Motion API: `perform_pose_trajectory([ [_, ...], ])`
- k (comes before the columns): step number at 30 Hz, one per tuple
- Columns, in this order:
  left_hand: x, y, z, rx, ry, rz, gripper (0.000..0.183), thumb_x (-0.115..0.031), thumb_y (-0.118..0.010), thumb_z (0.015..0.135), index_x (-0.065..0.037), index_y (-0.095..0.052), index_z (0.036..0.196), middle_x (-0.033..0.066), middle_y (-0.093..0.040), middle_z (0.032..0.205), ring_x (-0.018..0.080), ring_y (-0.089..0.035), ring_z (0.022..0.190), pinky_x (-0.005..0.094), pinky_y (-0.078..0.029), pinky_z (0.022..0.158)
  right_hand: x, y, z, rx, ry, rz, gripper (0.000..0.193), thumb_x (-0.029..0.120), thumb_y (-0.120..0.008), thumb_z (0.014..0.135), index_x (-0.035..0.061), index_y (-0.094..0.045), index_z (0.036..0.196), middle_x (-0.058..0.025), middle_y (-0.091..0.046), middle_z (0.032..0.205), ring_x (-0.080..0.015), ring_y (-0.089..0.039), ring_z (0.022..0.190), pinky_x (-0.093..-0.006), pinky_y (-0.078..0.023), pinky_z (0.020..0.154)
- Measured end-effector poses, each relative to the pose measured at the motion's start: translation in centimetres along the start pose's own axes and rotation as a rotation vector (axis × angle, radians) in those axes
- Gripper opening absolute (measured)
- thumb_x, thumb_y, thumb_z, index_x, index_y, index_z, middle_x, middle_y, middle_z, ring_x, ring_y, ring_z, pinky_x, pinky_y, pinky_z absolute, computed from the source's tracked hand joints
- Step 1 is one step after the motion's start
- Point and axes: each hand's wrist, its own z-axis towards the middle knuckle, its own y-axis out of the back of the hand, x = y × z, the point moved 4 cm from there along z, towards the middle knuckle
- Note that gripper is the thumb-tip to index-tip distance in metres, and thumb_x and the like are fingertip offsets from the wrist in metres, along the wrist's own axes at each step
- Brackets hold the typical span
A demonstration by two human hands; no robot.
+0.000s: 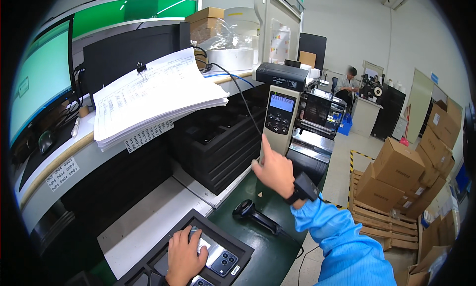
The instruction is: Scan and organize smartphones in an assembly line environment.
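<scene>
The work appears to be partway through. A dark tray (198,218) is set at half past six on the green table (233,199), and in it a phone (223,261) is laid camera side up, with part of a second phone (201,282) seen at its seven o'clock. So much can be taken as done: the phones are in place in the tray, and the screen (281,103) of the printer (275,139), at two o'clock, is lit.

The tray is covered in part by the left hand (184,254), its fingers loosely spread over the phone's ten o'clock side; whether anything is pinched beneath them cannot be told. By the right hand (276,173) nothing is seen to be held: the index finger is stretched toward twelve o'clock, at the low edge of the printer's front, and the other fingers are folded in. Whether the printer is touched cannot be made out.

The button step seems unfinished, since the finger is placed below the buttons (277,125). No fresh label can be seen at the printer. The scanner (260,219), between five and six o'clock, is left lying unheld beside the tray.
</scene>
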Motion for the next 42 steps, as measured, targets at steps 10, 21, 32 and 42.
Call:
perform_pose_trajectory([
  [10, -0.3, 0.0, 0.0, 0.009, 0.006, -0.010, 0.049, -0.021, -0.068, 0.083, -0.001, -0.065, 0.127, 0.0226, -0.056, 0.136, 0.0400, -0.051, 0.121, 0.0485, -0.041, 0.101, -9.0, -4.8, -13.4, 0.216, -0.321, 0.355, 0.036, 0.028, -0.071, 0.087, 0.0093, -0.071, 0.117, -0.0104, -0.073, 0.084, -0.0290, -0.072, 0.077, -0.0410, -0.056, 0.071],
  [21, -0.2, 0.2, 0.1, 0.024, 0.027, -0.007, 0.049, -0.021, -0.068, 0.083, -0.001, -0.064, 0.127, 0.0209, -0.056, 0.135, 0.0389, -0.051, 0.122, 0.0486, -0.041, 0.102, -9.9, -6.5, -15.4, 0.163, -0.351, 0.311, 0.022, 0.026, -0.068, 0.087, 0.0114, -0.076, 0.101, -0.0080, -0.074, 0.080, -0.0278, -0.072, 0.075, -0.0392, -0.055, 0.069],
  [32, -0.8, 0.3, 0.0, 0.011, 0.022, -0.003, 0.048, -0.020, -0.069, 0.081, -0.002, -0.066, 0.125, 0.0204, -0.057, 0.133, 0.0388, -0.052, 0.120, 0.0486, -0.042, 0.100, -10.3, -6.7, -15.5, 0.081, -0.291, 0.286, 0.021, 0.023, -0.068, 0.085, 0.0084, -0.076, 0.098, -0.0093, -0.071, 0.075, -0.0275, -0.070, 0.069, -0.0381, -0.055, 0.066],
  [42, -0.3, 0.3, 0.0, -0.014, 0.013, -0.021, 0.046, -0.018, -0.069, 0.081, -0.002, -0.066, 0.124, 0.0209, -0.058, 0.133, 0.0394, -0.053, 0.119, 0.0493, -0.042, 0.100, -10.0, -6.6, -15.3, 0.156, -0.333, 0.295, 0.023, 0.026, -0.066, 0.086, 0.0113, -0.076, 0.101, -0.0089, -0.073, 0.081, -0.0300, -0.072, 0.078, -0.0411, -0.055, 0.071],
])
